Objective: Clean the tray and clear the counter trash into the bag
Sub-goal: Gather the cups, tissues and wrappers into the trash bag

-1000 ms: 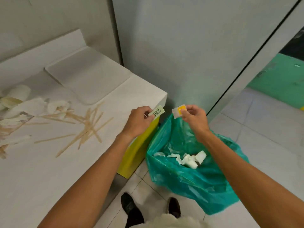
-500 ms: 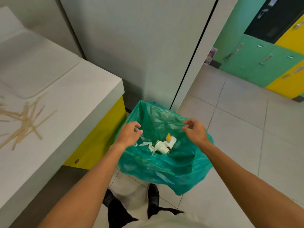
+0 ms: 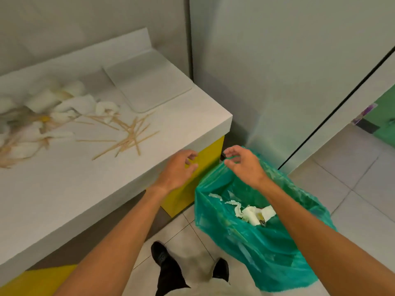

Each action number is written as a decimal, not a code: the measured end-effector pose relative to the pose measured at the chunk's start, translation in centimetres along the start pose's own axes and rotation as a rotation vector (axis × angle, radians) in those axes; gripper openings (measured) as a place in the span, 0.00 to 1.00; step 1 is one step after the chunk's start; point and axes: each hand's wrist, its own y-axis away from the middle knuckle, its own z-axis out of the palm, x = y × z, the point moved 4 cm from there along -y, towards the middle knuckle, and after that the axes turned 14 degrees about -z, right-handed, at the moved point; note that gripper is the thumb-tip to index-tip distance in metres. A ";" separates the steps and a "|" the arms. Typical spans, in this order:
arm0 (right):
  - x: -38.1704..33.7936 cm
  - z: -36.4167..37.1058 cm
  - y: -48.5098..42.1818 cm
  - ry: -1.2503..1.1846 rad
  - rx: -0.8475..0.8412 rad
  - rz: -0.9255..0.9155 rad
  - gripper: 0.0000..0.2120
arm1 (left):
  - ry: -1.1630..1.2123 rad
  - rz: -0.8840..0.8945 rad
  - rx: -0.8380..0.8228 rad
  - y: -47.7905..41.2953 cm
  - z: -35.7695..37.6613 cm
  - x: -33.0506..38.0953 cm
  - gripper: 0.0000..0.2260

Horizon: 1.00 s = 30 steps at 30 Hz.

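Left hand (image 3: 178, 167) and right hand (image 3: 243, 165) empty, fingers loosely curled, apart; likely free for next pickup. Green trash bag (image 3: 267, 253) open on floor beside counter (image 3: 64, 199) for easy drops. Wooden sticks (image 3: 128, 135), crumpled paper (image 3: 53, 107) uncleared near tray (image 3: 147, 86).

Green bag (image 3: 267, 253) gapes open, paper (image 3: 250, 212) inside; sticks (image 3: 128, 135) and wrappers (image 3: 53, 107) lie beside white tray (image 3: 149, 82).

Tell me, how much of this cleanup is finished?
Partly. Some crumpled paper already lies in the green bag, and the tray looks bare. The left hand and right hand hold nothing. Wooden sticks and paper scraps still litter the counter.
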 end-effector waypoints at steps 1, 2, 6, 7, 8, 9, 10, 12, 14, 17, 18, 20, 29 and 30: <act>-1.3 1.2 -1.1 -0.001 -0.025 -0.038 0.10 | 0.022 -0.007 0.043 0.5 -1.6 -0.5 0.13; -2.4 2.2 -2.1 0.001 -0.047 -0.066 0.10 | 0.040 -0.013 0.080 0.9 -3.0 -1.1 0.13; -7.1 7.1 -5.3 0.008 -0.137 -0.200 0.10 | 0.054 -0.050 0.219 3.2 -9.0 -3.8 0.14; -8.3 8.5 -6.0 0.012 -0.164 -0.237 0.10 | 0.061 -0.061 0.256 3.8 -10.5 -4.7 0.14; -9.5 10.1 -6.8 0.015 -0.193 -0.271 0.11 | 0.068 -0.073 0.295 4.5 -12.1 -5.7 0.14; -10.8 11.7 -7.5 0.014 -0.220 -0.306 0.12 | 0.069 -0.086 0.330 5.1 -13.7 -6.9 0.15; -12.0 13.3 -8.2 0.008 -0.241 -0.331 0.12 | 0.067 -0.102 0.361 5.6 -15.2 -8.1 0.15; -14.5 16.9 -9.5 -0.002 -0.270 -0.370 0.12 | 0.062 -0.142 0.418 6.7 -18.2 -10.8 0.15; -16.8 20.2 -10.6 -0.030 -0.296 -0.391 0.12 | 0.052 -0.169 0.462 7.6 -20.9 -13.5 0.15; -20.1 25.5 -12.0 -0.060 -0.355 -0.423 0.12 | 0.068 -0.219 0.509 8.9 -24.8 -17.5 0.15; -21.1 27.3 -12.4 -0.060 -0.375 -0.430 0.12 | 0.078 -0.236 0.520 9.4 -26.0 -18.9 0.15; -23.0 30.4 -13.2 -0.057 -0.401 -0.458 0.12 | 0.092 -0.261 0.545 10.2 -28.4 -21.3 0.14; -29.8 43.3 -15.9 -0.085 -0.500 -0.489 0.11 | 0.106 -0.429 0.715 14.0 -37.6 -33.1 0.13; -30.4 44.5 -16.1 -0.087 -0.516 -0.492 0.11 | 0.102 -0.446 0.750 14.3 -38.5 -34.1 0.12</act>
